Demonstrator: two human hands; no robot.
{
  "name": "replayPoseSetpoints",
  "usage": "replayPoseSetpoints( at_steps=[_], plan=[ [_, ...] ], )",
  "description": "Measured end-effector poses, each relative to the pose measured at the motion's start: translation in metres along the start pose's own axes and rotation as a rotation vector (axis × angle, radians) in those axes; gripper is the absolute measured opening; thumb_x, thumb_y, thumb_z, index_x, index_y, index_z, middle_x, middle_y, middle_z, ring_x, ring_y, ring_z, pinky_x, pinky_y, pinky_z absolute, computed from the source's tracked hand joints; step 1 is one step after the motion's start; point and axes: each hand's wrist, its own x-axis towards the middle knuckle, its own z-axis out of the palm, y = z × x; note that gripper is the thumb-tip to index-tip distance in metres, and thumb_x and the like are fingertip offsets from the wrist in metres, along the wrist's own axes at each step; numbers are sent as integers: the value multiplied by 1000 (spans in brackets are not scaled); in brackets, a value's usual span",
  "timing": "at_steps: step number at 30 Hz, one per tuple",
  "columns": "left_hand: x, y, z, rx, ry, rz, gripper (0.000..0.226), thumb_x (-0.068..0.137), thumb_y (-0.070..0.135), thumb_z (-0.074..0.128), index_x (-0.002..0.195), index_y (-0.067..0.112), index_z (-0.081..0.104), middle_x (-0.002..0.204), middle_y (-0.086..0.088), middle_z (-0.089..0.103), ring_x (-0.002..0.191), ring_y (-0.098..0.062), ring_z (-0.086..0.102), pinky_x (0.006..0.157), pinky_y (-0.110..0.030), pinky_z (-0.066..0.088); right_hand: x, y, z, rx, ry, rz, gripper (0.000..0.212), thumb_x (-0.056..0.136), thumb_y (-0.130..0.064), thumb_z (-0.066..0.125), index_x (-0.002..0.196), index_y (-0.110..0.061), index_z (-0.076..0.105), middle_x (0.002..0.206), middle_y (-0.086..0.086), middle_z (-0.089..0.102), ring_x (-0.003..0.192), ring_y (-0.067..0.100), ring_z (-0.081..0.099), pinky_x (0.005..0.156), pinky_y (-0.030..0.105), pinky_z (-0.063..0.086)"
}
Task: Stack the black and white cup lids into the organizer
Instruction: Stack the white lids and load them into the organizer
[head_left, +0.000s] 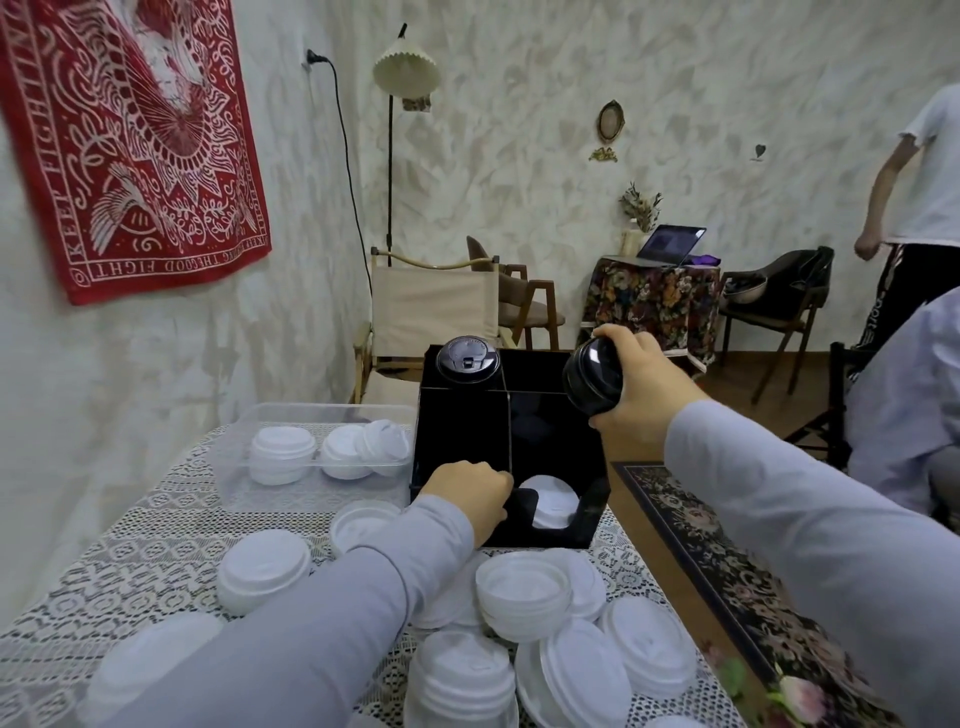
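Note:
A black organizer (462, 431) with several compartments stands on the lace-covered table. A stack of black lids (467, 359) rises from its far left compartment. White lids (549, 501) show through the round cut-out of the near right compartment. My right hand (641, 387) holds a stack of black lids (593, 376) tilted on its side above the far right compartment. My left hand (470, 493) grips the organizer's near front edge by the divider. Stacks of white lids (524, 595) lie on the table in front.
A clear plastic bin (270, 415) with white lids (283, 454) sits left of the organizer. A floral runner (727, 571) borders the table on the right. Chairs, a floor lamp and a small table with a laptop stand beyond. A person stands at the far right.

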Motion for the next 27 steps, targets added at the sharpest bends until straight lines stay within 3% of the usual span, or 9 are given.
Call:
replayPoseSetpoints(
  at_steps=[4, 11, 14, 18, 27],
  plan=[
    [-10, 4, 5, 43, 19, 47, 24, 98, 24, 43, 111, 5, 52, 105, -13, 62, 93, -33, 60, 65, -33, 36, 5, -7, -8, -3, 52, -9, 94, 69, -18, 79, 142, -31, 21, 131, 6, 33, 111, 30, 49, 82, 29, 41],
    [-23, 10, 12, 81, 21, 87, 18, 97, 13, 41, 111, 5, 50, 103, -13, 63, 90, -32, 61, 63, -33, 34, 12, -24, -6, 7, 40, -14, 90, 67, -23, 79, 136, -38, 24, 125, 6, 34, 111, 35, 49, 93, 41, 47],
    [-28, 12, 12, 87, 13, 104, 17, 97, 10, 39, 110, 4, 50, 102, -13, 63, 89, -32, 60, 64, -34, 33, 14, -33, -2, -29, 38, -1, 89, 68, -23, 78, 137, -36, 23, 127, 7, 33, 108, 32, 49, 88, 37, 49],
    [-33, 14, 11, 84, -8, 114, 20, 92, 3, 41, 110, 3, 50, 101, -14, 63, 90, -34, 60, 64, -34, 35, 15, -43, 5, -83, 17, 48, 86, 69, -30, 77, 135, -34, 23, 126, 9, 35, 104, 34, 52, 84, 42, 51],
    [-39, 17, 12, 83, -31, 150, 21, 91, -1, 40, 109, 3, 52, 101, -15, 63, 91, -33, 60, 65, -34, 33, 18, -58, 11, -138, -100, 193, 79, 71, -28, 77, 131, -22, 26, 134, 14, 33, 109, 40, 52, 78, 42, 50]
  ],
)
